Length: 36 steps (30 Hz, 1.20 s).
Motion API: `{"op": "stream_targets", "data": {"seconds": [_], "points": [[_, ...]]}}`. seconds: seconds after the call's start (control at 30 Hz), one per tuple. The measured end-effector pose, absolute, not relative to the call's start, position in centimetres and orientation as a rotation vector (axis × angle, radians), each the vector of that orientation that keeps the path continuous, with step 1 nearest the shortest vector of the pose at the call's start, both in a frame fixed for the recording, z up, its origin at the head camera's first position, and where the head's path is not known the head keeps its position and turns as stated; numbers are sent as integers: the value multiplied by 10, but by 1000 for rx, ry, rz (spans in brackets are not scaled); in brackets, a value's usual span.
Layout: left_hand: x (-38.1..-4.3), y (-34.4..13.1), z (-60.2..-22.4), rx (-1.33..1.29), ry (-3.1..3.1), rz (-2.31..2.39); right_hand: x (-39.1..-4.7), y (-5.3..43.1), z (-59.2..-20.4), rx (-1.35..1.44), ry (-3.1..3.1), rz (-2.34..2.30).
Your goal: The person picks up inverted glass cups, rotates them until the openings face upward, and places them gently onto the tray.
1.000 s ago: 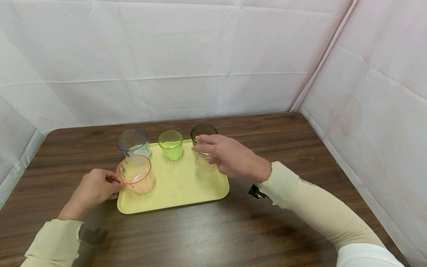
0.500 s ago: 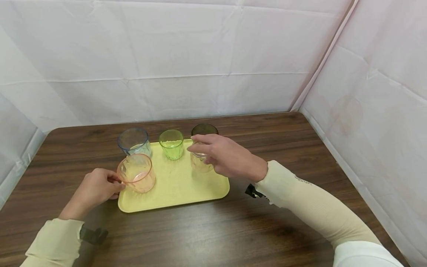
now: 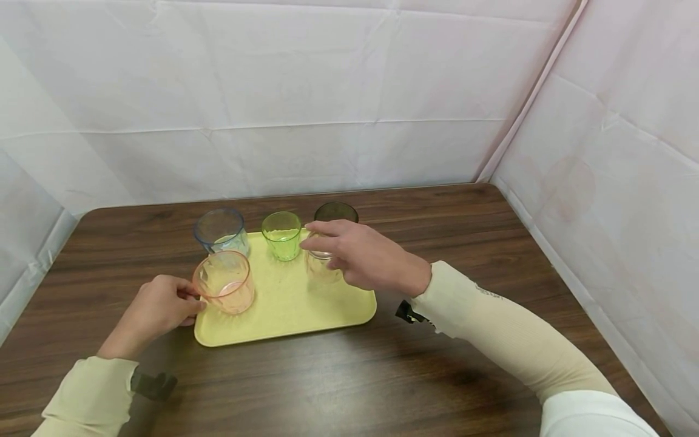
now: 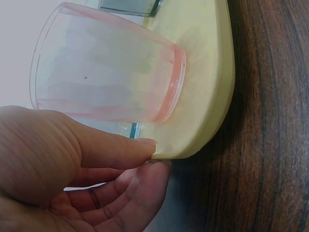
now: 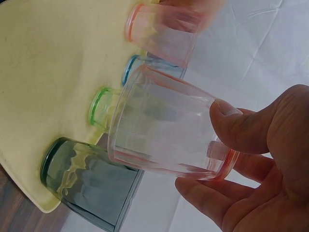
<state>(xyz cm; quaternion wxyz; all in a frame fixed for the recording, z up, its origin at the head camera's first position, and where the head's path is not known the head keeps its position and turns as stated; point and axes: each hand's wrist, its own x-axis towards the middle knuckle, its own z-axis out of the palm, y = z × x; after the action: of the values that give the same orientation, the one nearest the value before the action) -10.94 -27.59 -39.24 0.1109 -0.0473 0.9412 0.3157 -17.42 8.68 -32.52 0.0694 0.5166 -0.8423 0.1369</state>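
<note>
My left hand point(image 3: 158, 309) pinches the left rim of a yellow tray point(image 3: 297, 309) between thumb and fingers. Beside those fingers, an orange-pink tumbler point(image 3: 232, 297) stands upright at the tray's front left. In my right hand point(image 3: 371, 258) is a clear, pink-tinged tumbler point(image 5: 164, 125), gripped by its base, mouth downward above the tray's right half. The hand partly covers it in the head view. Along the tray's back stand a blue tumbler point(image 3: 232, 243), a smaller green tumbler point(image 3: 282, 243) and a dark grey-green tumbler point(image 5: 91, 179), mostly hidden behind my right hand in the head view.
The tray lies on a dark wood-grain table point(image 3: 349, 382). White sheeting point(image 3: 295, 103) hangs behind the table and along its sides. Dark wrist straps point(image 3: 153, 385) hang below both sleeves.
My right hand has moved a little to the left, carrying the upside-down clear tumbler toward the green one. The left hand keeps its pinch on the tray rim.
</note>
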Motion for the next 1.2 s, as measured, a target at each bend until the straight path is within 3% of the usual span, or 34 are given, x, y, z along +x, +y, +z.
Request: {"op": "stream_targets", "data": {"seconds": [0.87, 1.2], "points": [[-103, -276, -391, -89, 2803, 855, -173, 72, -320, 1580, -2507, 423], [-90, -294, -370, -38, 2734, 840, -174, 72, -322, 1542, -2532, 466]]}}
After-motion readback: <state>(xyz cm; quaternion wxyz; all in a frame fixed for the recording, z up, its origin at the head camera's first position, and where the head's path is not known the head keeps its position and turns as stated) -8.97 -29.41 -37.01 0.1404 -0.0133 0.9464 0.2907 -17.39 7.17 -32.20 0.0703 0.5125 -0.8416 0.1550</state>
